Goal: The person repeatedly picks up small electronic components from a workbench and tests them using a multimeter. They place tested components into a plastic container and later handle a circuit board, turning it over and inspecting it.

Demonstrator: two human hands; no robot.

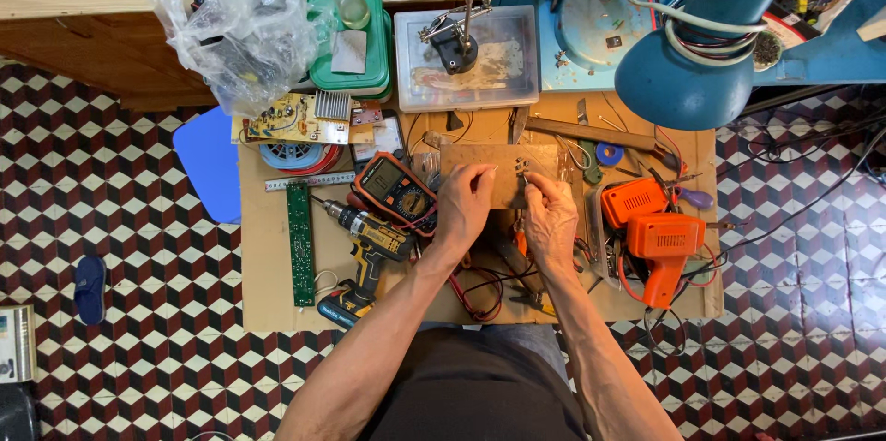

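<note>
Head view: the flat brown rectangular board (498, 164) lies across the middle of the cardboard-covered low work table (277, 293), directly before the person, so both hands meet over it. The left hand (464, 206) has its fingers closed on the board's near edge, steadying it. The right hand (551, 218) pinches a small dark part (522, 169) at the board's face. An orange-cased multimeter (399, 192) and a yellow cordless drill (369, 243) lie just left, an orange soldering gun (660, 247) right, within reach.
</note>
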